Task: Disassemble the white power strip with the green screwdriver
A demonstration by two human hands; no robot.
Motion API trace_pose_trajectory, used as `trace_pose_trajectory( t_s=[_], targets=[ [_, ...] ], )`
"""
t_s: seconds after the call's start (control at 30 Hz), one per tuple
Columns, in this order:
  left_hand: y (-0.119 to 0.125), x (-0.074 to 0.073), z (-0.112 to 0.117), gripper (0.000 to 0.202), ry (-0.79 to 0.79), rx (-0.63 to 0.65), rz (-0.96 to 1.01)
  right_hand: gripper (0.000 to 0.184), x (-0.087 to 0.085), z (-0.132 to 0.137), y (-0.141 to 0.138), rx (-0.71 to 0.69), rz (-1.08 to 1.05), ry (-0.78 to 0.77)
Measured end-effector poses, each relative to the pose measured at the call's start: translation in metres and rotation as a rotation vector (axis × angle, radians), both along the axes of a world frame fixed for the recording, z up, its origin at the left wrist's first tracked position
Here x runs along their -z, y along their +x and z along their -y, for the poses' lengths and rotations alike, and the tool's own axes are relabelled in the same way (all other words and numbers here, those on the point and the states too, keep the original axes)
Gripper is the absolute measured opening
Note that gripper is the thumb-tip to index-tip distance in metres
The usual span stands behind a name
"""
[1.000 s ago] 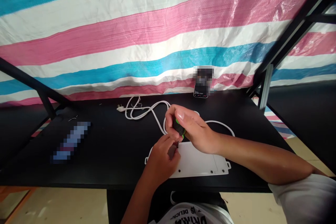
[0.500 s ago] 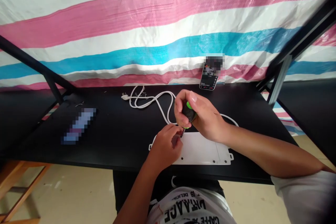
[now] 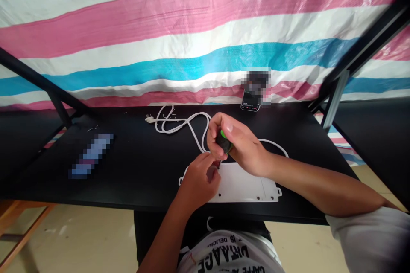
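My right hand (image 3: 235,140) is wrapped round the black and green handle of a screwdriver (image 3: 223,141), held over a white power strip (image 3: 246,181). The screwdriver's thin shaft points down at the strip's far side, its tip mostly covered by fingers. My left hand (image 3: 201,179) rests on the left part of the strip, fingers curled and fingertips close against the shaft. What they pinch, if anything, is hidden. The strip lies flat, with dark screw holes along its near edge and a mounting tab at each end.
The strip's white cable (image 3: 188,121) loops across the black table (image 3: 134,153) to a plug (image 3: 149,118). A phone (image 3: 250,100) leans against the striped sheet (image 3: 160,81) at the back. A blurred-out bluish object (image 3: 92,155) lies on the left. Dark metal bars (image 3: 352,59) flank the table.
The whole view has shifted slightly. My right hand has turned a little around the screwdriver's handle, while the left hand keeps its place on the strip.
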State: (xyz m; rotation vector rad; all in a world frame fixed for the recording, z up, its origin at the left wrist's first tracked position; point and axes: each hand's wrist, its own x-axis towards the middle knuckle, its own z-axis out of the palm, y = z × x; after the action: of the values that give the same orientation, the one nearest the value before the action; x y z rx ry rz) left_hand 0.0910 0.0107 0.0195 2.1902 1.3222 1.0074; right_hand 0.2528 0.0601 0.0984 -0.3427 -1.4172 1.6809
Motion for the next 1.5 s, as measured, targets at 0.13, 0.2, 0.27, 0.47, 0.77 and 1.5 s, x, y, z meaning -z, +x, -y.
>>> trace_pose_trajectory(
  t_s=[0.13, 0.2, 0.27, 0.47, 0.77, 1.5],
  targets=[
    [0.000, 0.001, 0.001, 0.025, -0.002, -0.045, -0.054, 0.033, -0.001, 0.004, 0.002, -0.083, 0.031, 0.108],
    [-0.001, 0.004, 0.002, 0.023, 0.002, -0.074, -0.077, 0.032, -0.004, 0.005, 0.003, -0.117, 0.034, 0.136],
    [-0.003, 0.008, 0.004, 0.020, 0.006, -0.086, -0.085, 0.036, -0.008, 0.005, 0.003, -0.154, 0.059, 0.121],
    [-0.003, 0.008, 0.005, 0.015, -0.063, -0.075, -0.062, 0.042, -0.011, 0.004, 0.002, -0.213, 0.050, 0.086],
    [-0.001, 0.004, 0.002, 0.017, -0.026, -0.067, -0.054, 0.050, -0.004, 0.001, 0.000, -0.187, 0.066, 0.016],
    [0.000, 0.002, 0.001, 0.029, -0.054, 0.036, 0.037, 0.038, -0.003, -0.005, 0.001, -0.015, -0.099, -0.001]
  ],
)
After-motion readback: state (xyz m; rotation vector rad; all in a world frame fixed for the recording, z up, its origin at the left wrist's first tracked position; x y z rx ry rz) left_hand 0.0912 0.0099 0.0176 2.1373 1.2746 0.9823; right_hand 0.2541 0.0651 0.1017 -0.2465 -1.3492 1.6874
